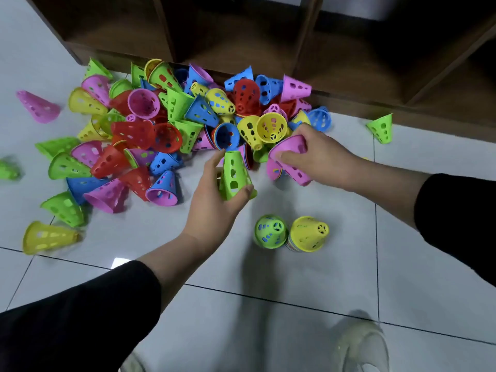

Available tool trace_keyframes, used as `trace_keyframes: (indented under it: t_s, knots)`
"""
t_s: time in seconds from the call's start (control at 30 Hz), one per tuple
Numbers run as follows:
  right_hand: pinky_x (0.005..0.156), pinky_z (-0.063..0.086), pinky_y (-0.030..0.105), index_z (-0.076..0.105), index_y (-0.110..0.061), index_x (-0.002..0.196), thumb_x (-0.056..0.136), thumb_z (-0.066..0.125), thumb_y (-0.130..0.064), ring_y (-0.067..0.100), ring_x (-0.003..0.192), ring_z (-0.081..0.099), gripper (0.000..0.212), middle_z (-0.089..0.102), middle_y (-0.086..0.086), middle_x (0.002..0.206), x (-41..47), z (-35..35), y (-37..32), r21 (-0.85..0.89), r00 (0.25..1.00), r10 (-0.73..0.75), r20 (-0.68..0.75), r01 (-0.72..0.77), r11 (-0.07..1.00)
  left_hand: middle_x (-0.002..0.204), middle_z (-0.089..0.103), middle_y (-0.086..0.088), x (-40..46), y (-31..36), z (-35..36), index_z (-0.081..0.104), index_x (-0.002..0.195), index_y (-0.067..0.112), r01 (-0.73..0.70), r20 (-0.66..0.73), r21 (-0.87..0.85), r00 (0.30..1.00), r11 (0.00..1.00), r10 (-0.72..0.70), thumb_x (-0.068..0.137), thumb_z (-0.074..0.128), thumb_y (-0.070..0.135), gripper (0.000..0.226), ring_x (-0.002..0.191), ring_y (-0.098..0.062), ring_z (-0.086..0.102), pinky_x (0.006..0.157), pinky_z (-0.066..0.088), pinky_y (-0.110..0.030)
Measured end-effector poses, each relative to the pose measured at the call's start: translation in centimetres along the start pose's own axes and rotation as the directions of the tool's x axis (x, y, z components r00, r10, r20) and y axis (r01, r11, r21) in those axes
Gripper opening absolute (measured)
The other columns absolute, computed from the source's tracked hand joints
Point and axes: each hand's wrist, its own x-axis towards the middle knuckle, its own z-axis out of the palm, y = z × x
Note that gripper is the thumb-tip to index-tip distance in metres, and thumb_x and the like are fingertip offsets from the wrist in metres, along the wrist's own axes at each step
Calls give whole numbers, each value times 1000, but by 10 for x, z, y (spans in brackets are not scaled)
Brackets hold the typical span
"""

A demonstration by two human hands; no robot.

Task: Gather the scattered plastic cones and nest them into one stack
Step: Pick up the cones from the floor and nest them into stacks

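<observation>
A big heap of perforated plastic cones (171,124) in pink, green, yellow, red and blue lies on the tiled floor against a shelf unit. My left hand (214,200) grips a green cone (233,175), narrow end up, just in front of the heap. My right hand (319,154) grips a pink cone (290,146) at the heap's right edge, above another pink cone (296,173) lying on its side. Two upright nested stacks stand near me: one topped green (270,232), one topped yellow (308,233).
A dark wooden shelf unit (241,36) with open compartments runs along the back. Stray cones lie apart: pink (39,106) far left, yellow (48,237) lower left, green (381,128) at right. My shoes (359,345) show at the bottom on the pale tiles.
</observation>
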Motion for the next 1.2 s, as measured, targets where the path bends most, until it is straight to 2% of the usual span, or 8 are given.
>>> trace_keyframes:
  t_s: [0.1,0.23,0.37,0.43,0.53,0.73,1.07,1.2]
  knots:
    - [56,42,30,42,-33,115,81,69,-58,19,75,57,50,56,-3,89,-40,-30,-4,-201,995,-71,64,83,976,122,57,9,-13,10,13,32,147,30,-84,56,-21,995,996,85,84,77,21,78,106,4,58,96,49,-24]
    - [69,34,29,42,-38,126,82,65,-55,17,83,51,53,57,-3,98,-96,-41,4,-393,972,-87,219,169,904,144,45,12,-36,1,26,30,150,30,-177,151,-12,973,984,177,83,77,30,82,133,-8,47,111,41,-37]
    - [85,40,30,33,-34,146,91,53,-56,23,105,56,63,54,1,115,-118,-17,18,-609,928,-107,357,318,727,129,47,19,-50,-12,37,32,145,35,-291,252,151,935,945,248,82,78,30,78,122,2,48,103,38,-16]
    - [85,42,30,28,-31,149,91,53,-60,24,104,58,70,51,1,118,-115,1,29,-662,927,-89,364,325,675,128,48,13,-52,-22,44,40,141,28,-340,325,261,912,903,250,82,78,26,70,117,-3,50,100,42,-21]
    - [85,49,35,34,-33,144,84,62,-62,23,99,61,72,48,-3,117,-114,18,54,-548,961,-94,262,228,805,126,52,7,-52,-44,50,46,128,28,-382,371,372,897,846,242,80,76,22,57,112,-16,55,94,45,-29]
    - [83,49,25,54,-39,124,83,73,-42,6,93,62,45,54,-13,113,-113,39,89,-137,995,-52,86,64,989,125,53,15,-44,-56,56,37,124,39,-232,303,472,949,851,90,82,73,36,56,107,-15,54,82,50,-36]
    - [79,53,36,52,-30,124,83,75,-40,19,93,62,49,48,-9,116,-92,53,95,-205,984,-151,93,168,964,120,56,11,-27,-66,47,45,127,32,-275,306,537,945,798,120,81,71,37,53,106,-19,55,82,49,-38]
    - [85,49,31,44,-36,131,73,69,-66,7,111,53,70,45,-19,124,-93,52,91,-221,987,-120,109,141,965,143,49,8,-26,-71,43,35,145,32,-258,357,507,931,822,72,84,71,39,72,127,-18,49,102,43,-29]
